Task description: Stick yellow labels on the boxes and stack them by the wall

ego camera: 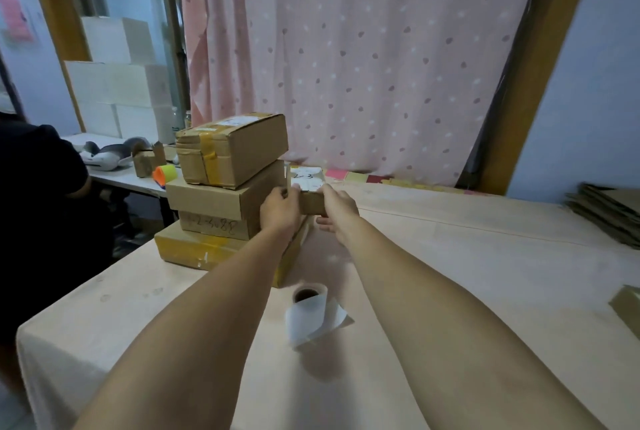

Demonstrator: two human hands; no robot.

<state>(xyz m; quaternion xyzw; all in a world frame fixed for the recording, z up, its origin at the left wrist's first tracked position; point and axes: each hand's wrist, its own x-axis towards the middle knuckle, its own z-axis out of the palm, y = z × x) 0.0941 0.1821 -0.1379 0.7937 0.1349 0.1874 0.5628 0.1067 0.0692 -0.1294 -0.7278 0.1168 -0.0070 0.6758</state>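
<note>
Both hands are gripping a small box point(312, 203) between them. The left hand point(281, 209) is curling round its left end, and the right hand point(337, 211) is clasping its right end with fingers tucked beneath. The box is sitting just beside the stack of boxes point(225, 194) toward the far left of the tabletop point(467, 273), near the curtain point(363, 66). A white handwritten slip is showing on top, but no yellow label. The stack is looking uneven, with its top box turned askew, so a nudge from the left hand or the box's corner is risking a shift or a topple. The roll of labels point(309, 294) is lying between the forearms, where a sweeping arm could knock it away.
</note>
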